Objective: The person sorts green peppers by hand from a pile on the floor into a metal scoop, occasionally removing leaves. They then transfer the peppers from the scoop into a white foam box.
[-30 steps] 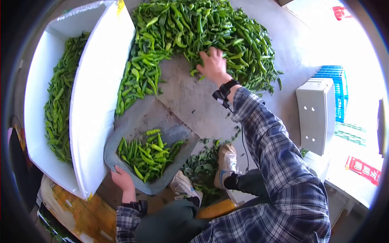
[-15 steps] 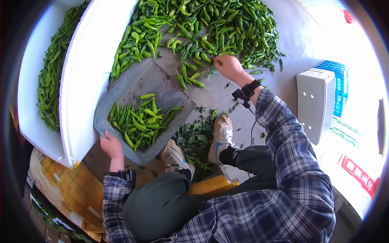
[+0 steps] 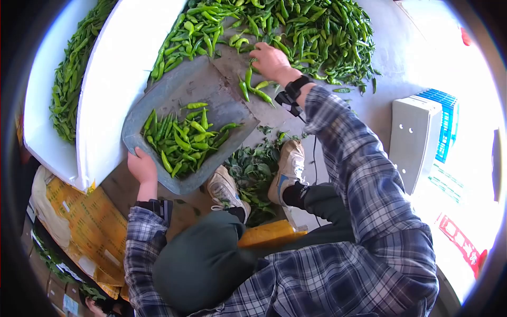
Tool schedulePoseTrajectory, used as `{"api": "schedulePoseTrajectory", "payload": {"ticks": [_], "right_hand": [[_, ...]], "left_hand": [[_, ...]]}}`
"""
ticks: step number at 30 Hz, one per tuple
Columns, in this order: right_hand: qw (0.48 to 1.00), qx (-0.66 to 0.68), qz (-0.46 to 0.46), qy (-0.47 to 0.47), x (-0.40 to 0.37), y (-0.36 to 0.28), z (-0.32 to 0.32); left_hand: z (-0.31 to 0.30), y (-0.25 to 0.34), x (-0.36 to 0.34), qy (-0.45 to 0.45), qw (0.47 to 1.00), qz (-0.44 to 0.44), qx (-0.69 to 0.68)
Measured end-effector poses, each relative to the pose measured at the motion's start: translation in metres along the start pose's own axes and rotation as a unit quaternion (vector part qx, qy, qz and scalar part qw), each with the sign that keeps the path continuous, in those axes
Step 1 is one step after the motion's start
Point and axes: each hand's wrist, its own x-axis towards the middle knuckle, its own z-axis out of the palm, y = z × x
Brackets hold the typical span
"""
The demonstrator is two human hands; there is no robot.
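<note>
My left hand [image 3: 142, 167] grips the near left rim of a grey metal scoop [image 3: 169, 100], its thumb on the inside edge. A heap of green chili peppers [image 3: 185, 138] lies in the scoop, which is tilted on the floor. My right hand [image 3: 271, 61] is over the near edge of a large pile of green chili peppers [image 3: 330, 39], fingers bent and slightly apart; I see nothing held in them. Just below that hand lie a few loose green chili peppers [image 3: 259, 93] on the floor. The palm side is hidden.
A white foam box [image 3: 113, 105] holding more peppers [image 3: 74, 79] stands on the left. Leaves [image 3: 256, 171] lie between my shoes [image 3: 288, 169]. To the right are a pale plastic box [image 3: 414, 140] and a blue crate [image 3: 446, 124]. A person's hand [image 3: 95, 307] shows at the bottom left.
My right hand has moved left and farther from me over the peppers, its fist loosening. My left hand keeps hold of the scoop, and the peppers in it look unchanged.
</note>
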Motion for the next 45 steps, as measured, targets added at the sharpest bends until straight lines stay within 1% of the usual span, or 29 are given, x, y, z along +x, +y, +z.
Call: {"api": "schedulePoseTrajectory", "payload": {"ticks": [1, 2, 8, 11, 13, 14, 15, 16, 17, 18, 19, 21, 23, 25, 26, 28, 29, 31, 32, 33, 34, 35, 37, 38, 39, 41, 42, 44, 45], "right_hand": [[0.998, 0.053, -0.009, 0.031, -0.007, 0.003, -0.006], [0.996, 0.084, 0.034, 0.006, -0.013, 0.006, -0.013], [0.986, 0.061, 0.153, -0.037, -0.055, -0.009, -0.065], [0.988, 0.045, 0.147, -0.022, -0.07, -0.021, -0.08], [0.986, 0.049, 0.155, -0.027, -0.083, -0.036, -0.09], [0.986, 0.068, 0.142, -0.053, -0.09, -0.046, -0.094], [0.984, 0.088, 0.129, -0.08, -0.097, -0.056, -0.098], [0.985, 0.109, 0.105, -0.085, -0.103, -0.065, -0.094], [0.982, 0.132, 0.099, -0.087, -0.108, -0.078, -0.092], [0.974, 0.18, 0.087, -0.106, -0.111, -0.091, -0.089], [0.963, 0.226, 0.075, -0.126, -0.114, -0.106, -0.086], [0.929, 0.319, 0.076, -0.174, -0.126, -0.14, -0.079], [0.87, 0.427, 0.086, -0.232, -0.137, -0.168, -0.074], [0.822, 0.497, 0.088, -0.266, -0.146, -0.184, -0.07], [0.822, 0.497, 0.087, -0.266, -0.146, -0.185, -0.069], [0.814, 0.485, 0.052, -0.314, -0.145, -0.183, -0.064], [0.811, 0.489, 0.053, -0.316, -0.143, -0.179, -0.06], [0.843, 0.414, -0.024, -0.341, -0.138, -0.173, -0.055], [0.839, 0.42, -0.026, -0.345, -0.139, -0.174, -0.053], [0.912, 0.29, -0.097, -0.273, -0.14, -0.175, -0.051], [0.956, 0.153, -0.164, -0.189, -0.141, -0.176, -0.046], [0.954, 0.162, -0.166, -0.192, -0.142, -0.173, -0.039], [0.955, 0.194, -0.097, -0.201, -0.143, -0.159, -0.027], [0.941, 0.194, -0.13, -0.246, -0.147, -0.148, -0.016], [0.869, 0.294, -0.119, -0.379, -0.162, -0.131, 0.008], [0.908, 0.168, -0.2, -0.328, -0.186, -0.113, -0.006], [0.909, 0.169, -0.195, -0.326, -0.176, -0.11, -0.005], [0.947, 0.009, -0.002, -0.321, -0.142, -0.095, 0.0], [0.96, 0.049, 0.077, -0.264, -0.133, -0.083, -0.002]], "left_hand": [[0.001, -0.003, 0.001, 0.002, 1.0, 0.002, 0.018], [0.0, -0.006, 0.001, 0.004, 0.999, 0.004, 0.036], [0.0, -0.003, 0.002, -0.003, 1.0, 0.003, 0.031], [-0.002, -0.006, 0.006, -0.053, 0.997, -0.035, 0.05], [-0.001, -0.01, 0.008, -0.066, 0.997, -0.025, 0.021], [-0.014, -0.001, 0.002, -0.081, 0.997, -0.013, -0.005], [-0.023, 0.011, -0.008, -0.06, 0.997, -0.025, 0.045], [-0.028, 0.022, -0.022, 0.038, 0.995, 0.046, 0.084], [-0.031, 0.023, -0.025, 0.097, 0.975, 0.186, 0.077], [-0.04, 0.039, -0.035, 0.114, 0.945, 0.303, 0.054], [-0.048, 0.057, -0.047, 0.024, 0.942, 0.335, -0.005], [-0.044, 0.074, -0.073, -0.082, 0.906, 0.414, -0.044], [-0.035, 0.084, -0.09, -0.163, 0.873, 0.44, -0.135], [-0.032, 0.088, -0.098, -0.229, 0.865, 0.401, -0.195], [-0.033, 0.089, -0.098, -0.228, 0.866, 0.401, -0.194], [-0.034, 0.088, -0.099, -0.366, 0.856, 0.331, -0.154], [-0.034, 0.087, -0.101, -0.37, 0.856, 0.329, -0.151], [-0.032, 0.088, -0.104, -0.294, 0.845, 0.436, -0.1], [-0.03, 0.09, -0.106, -0.266, 0.841, 0.464, -0.085], [-0.029, 0.09, -0.105, -0.27, 0.844, 0.457, -0.078], [-0.029, 0.091, -0.104, -0.271, 0.842, 0.465, -0.035], [-0.028, 0.092, -0.103, -0.272, 0.837, 0.474, 0.007], [-0.024, 0.085, -0.092, -0.264, 0.841, 0.472, 0.011], [-0.025, 0.081, -0.087, -0.261, 0.854, 0.45, 0.008], [-0.026, 0.078, -0.085, -0.259, 0.867, 0.426, 0.003], [-0.027, 0.074, -0.079, -0.256, 0.874, 0.412, 0.01], [-0.025, 0.069, -0.072, -0.26, 0.876, 0.405, 0.032], [-0.028, 0.063, -0.062, -0.299, 0.873, 0.373, 0.095], [-0.029, 0.061, -0.059, -0.302, 0.871, 0.375, 0.094]]}}
